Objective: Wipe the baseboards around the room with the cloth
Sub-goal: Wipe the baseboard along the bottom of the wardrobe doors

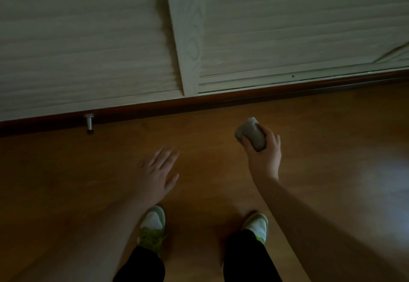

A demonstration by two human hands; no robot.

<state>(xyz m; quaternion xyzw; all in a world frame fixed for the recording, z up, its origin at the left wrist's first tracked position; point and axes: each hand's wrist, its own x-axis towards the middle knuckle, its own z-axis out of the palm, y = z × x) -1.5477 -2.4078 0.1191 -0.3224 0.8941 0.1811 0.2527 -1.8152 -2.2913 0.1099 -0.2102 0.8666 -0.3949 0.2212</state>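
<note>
My right hand (263, 153) has fingers curled round the folded cloth (251, 134), held off the dark baseboard (221, 102) on the floor side, not touching it. Left hand (158, 172) is empty, fingers straight and slightly spread, further from the baseboard. Risks, I'd guess: dim light means missed patches, and the cloth could snag the metal doorstop (89, 122) sticking out of the baseboard.

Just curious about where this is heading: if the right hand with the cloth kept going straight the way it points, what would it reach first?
Probably the dark baseboard. The right hand holds the folded cloth aimed at it, with only bare floor between, though depth is hard to judge.
</note>
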